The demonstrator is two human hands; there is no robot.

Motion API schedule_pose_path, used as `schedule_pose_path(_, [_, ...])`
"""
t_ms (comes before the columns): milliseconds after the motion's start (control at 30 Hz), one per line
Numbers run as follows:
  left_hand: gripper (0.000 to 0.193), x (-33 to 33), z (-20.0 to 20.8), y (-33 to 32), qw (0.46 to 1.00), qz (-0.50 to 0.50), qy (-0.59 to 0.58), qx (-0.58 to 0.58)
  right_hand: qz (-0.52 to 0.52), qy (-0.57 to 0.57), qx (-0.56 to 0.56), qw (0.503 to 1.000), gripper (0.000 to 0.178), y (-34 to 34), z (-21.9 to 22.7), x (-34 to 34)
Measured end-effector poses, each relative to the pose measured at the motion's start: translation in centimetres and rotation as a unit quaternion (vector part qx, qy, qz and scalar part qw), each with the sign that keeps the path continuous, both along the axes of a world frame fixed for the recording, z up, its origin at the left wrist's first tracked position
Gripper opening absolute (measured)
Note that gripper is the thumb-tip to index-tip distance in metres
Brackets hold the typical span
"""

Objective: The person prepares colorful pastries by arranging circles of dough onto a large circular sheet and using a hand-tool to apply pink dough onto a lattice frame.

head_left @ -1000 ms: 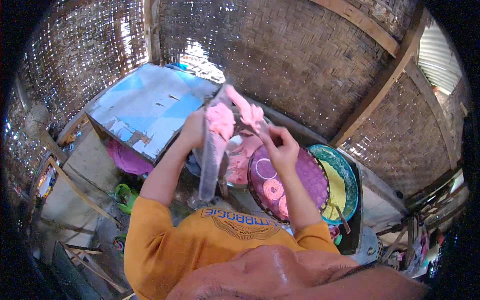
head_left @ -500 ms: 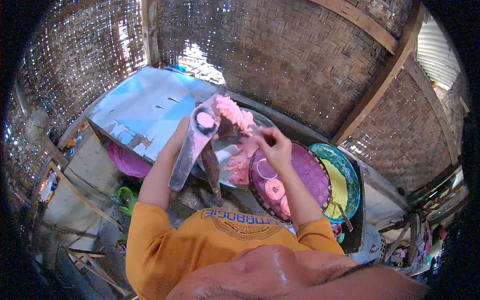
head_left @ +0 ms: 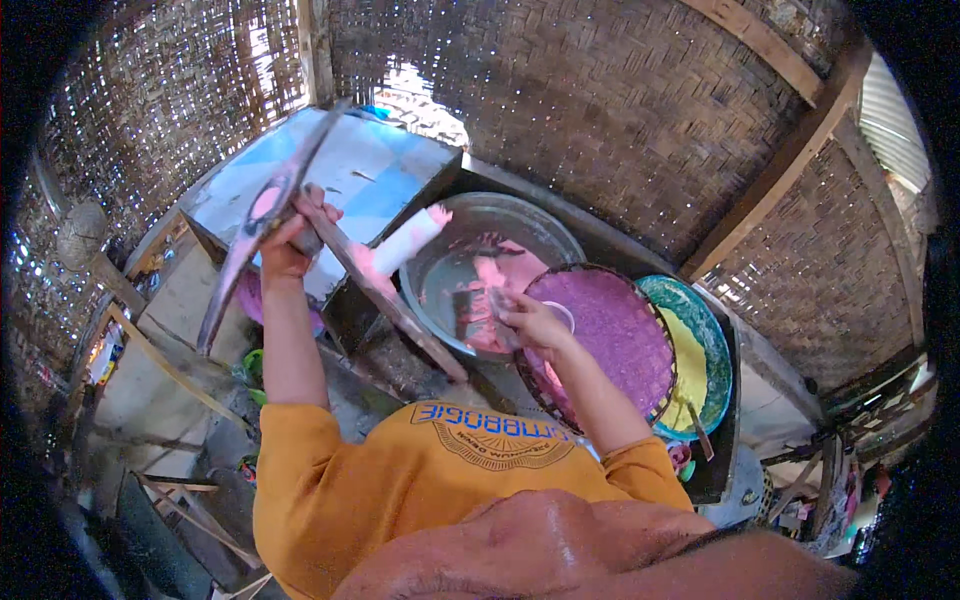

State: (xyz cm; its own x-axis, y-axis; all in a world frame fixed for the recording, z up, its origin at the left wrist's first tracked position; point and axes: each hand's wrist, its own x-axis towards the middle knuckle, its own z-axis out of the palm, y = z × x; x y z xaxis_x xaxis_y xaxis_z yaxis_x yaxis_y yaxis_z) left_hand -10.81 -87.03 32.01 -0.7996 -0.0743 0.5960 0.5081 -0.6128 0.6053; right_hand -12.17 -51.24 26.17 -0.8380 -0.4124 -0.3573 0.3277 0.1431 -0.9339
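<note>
My left hand [head_left: 288, 243] is closed around a two-part wooden press, its parts spread apart. One long bar [head_left: 238, 262] has a round pink-smeared opening; the other bar [head_left: 415, 330] carries a white cylinder [head_left: 412, 240] tipped with pink dough. Above the near side of a wide metal basin [head_left: 430, 285], my right hand [head_left: 535, 322] has its fingers pinched on a flat rectangular piece [head_left: 468, 312] smeared with pink dough, its exact kind unclear. More pink dough [head_left: 522, 268] lies in the basin.
Right of the basin lies a round purple tray [head_left: 610, 340] with a white ring [head_left: 560, 316] at its edge. Beyond it stands a teal basin [head_left: 722, 370] of yellow material with a utensil [head_left: 700, 432]. A blue-and-white tabletop [head_left: 400, 160] is at far left, before woven walls.
My left hand has moved left and tilted the press, its two bars now spread with the white cylinder exposed. My right hand has lowered toward the basin; the pink dough mass no longer hangs beside the press.
</note>
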Motion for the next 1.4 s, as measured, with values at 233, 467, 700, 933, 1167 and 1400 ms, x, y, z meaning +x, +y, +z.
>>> schedule_pose_path(233, [0.033,-2.2,0.7,5.0,0.960,-0.178,0.192,0.098,0.178,-0.167,-0.350,0.904,0.073,-7.0,3.6,5.9])
schedule_pose_path(467, [0.074,-2.9,0.8,10.4,0.975,-0.072,0.177,-0.116,0.201,-0.089,-0.440,0.871,0.075,-1.6,6.0,5.1])
schedule_pose_path(700, [0.042,-1.3,-1.1,13.4,0.799,0.149,0.159,-0.560,-0.051,0.295,-0.241,0.923,0.100,2.2,11.0,6.1])
schedule_pose_path(933, [0.048,-1.7,0.5,17.4,0.722,0.213,0.176,-0.634,-0.019,0.657,0.248,0.711,0.084,3.9,11.9,7.9])
schedule_pose_path(1167, [0.065,-2.0,-1.2,20.1,0.739,0.165,0.197,-0.623,0.002,0.605,0.298,0.738,0.082,4.4,10.2,8.7])
schedule_pose_path(1400, [0.055,-4.1,-4.5,22.4,0.791,0.118,0.141,-0.584,-0.045,0.541,0.306,0.782,0.085,4.6,7.3,7.1])
